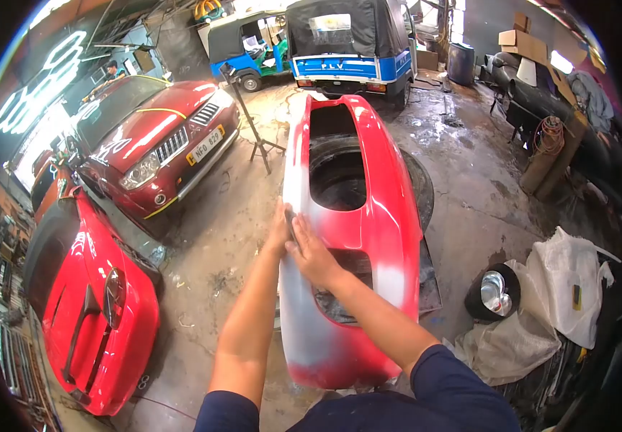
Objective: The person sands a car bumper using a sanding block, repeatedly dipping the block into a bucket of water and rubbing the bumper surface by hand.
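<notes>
- Head view: A red body panel (350, 229), patched with pale grey, is seen to the right of the dark-red car (154, 140), its long axis pointed away from the wearer.
- Head view: Both hands are placed at the panel's long edge facing the dark-red car, about midway along it; contact is made there, and the panel's bulk lies on the side away from the car.
- Head view: The left hand (279, 229) is set nearer the car, turned edge-on, its forearm stretched ahead outside the panel.
- Head view: The right hand (311, 252) is laid slantwise, fingers straight and together, its forearm carried across the panel towards the car side.
- Head view: A dark narrow item (290, 216) is glimpsed between the hands; whether it is held in either grip cannot be told.
</notes>
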The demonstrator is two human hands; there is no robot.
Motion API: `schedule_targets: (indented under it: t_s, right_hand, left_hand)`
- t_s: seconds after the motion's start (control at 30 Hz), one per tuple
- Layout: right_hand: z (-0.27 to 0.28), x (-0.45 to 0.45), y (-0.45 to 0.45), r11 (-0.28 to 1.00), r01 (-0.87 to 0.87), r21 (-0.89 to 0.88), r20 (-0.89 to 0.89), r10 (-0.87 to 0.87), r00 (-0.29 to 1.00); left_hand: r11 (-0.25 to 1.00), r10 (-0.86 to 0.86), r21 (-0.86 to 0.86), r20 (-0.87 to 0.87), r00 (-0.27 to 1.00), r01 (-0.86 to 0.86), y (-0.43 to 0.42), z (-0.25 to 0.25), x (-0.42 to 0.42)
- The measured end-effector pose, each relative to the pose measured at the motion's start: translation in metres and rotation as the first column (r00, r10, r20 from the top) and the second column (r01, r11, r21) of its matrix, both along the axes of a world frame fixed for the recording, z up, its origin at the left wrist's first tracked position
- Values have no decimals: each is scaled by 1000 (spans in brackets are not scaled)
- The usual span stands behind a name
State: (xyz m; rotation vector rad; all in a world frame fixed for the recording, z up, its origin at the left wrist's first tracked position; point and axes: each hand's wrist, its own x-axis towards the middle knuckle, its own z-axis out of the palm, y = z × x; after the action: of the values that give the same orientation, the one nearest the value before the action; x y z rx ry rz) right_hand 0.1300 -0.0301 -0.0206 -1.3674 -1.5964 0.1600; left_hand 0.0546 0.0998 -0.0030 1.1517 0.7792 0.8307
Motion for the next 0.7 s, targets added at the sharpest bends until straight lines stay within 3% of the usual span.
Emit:
schedule_targets:
  t_s: [0.07, 0.13, 0.23, 0.33, 0.37, 0.4, 0.43, 0.47, 0.5, 0.53, 0.57, 0.6, 0.63, 0.7]
  right_hand:
    - [5, 14, 29, 1000, -4, 15, -33, 5, 999]
    - [26, 40, 69, 1000, 5, -7, -71, -5, 997]
    - [50, 63, 104, 995, -8, -94, -195, -11, 981]
    - [10, 35, 65, 990, 51, 134, 35, -56, 998]
    - [-3, 26, 51, 975, 56, 213, 114, -81, 990]
    - [-7, 15, 31, 982, 42, 182, 85, -58, 995]
    - [0, 4, 6, 988, 27, 155, 53, -36, 998]
    - [6, -2, -5, 991, 11, 131, 18, -14, 1000]
    - [5, 0, 8, 985, 54, 165, 46, -63, 997]
    - [7, 11, 35, 974, 98, 203, 71, -115, 991]
    - [8, 24, 65, 960, 138, 244, 99, -167, 981]
    - [12, 45, 101, 930, 175, 323, 282, -271, 920]
    - [12, 59, 126, 894, 192, 405, 444, -376, 813]
    - [22, 48, 127, 936, 244, 255, 179, -293, 939]
  left_hand:
    - [885, 56, 462, -232, 971, 59, 34, -54, -2]
    - [567, 211, 795, -394, 894, 217, 71, -104, -2]
    - [549, 249, 800, -432, 867, 241, 76, -95, -7]
    - [545, 273, 791, -481, 833, 278, 60, -84, -13]
    - [838, 101, 538, -323, 941, 94, 40, -58, -8]
    - [989, 18, 147, -88, 996, -5, 5, -11, 0]
    - [960, 43, -280, 163, 986, 4, -18, 19, 5]
    - [977, 28, -214, 129, 991, 0, -24, 24, 4]
    - [997, 11, 71, -88, 996, -5, -15, 8, -2]
    - [936, 52, 347, -297, 953, 57, 5, -23, -9]
    - [801, 126, 566, -479, 869, 196, 22, -43, -13]
    - [604, 288, 727, -581, 761, 327, 37, -63, -17]
    - [539, 337, 780, -546, 767, 318, 39, -69, -17]
    - [616, 274, 752, -483, 832, 233, 33, -61, -14]
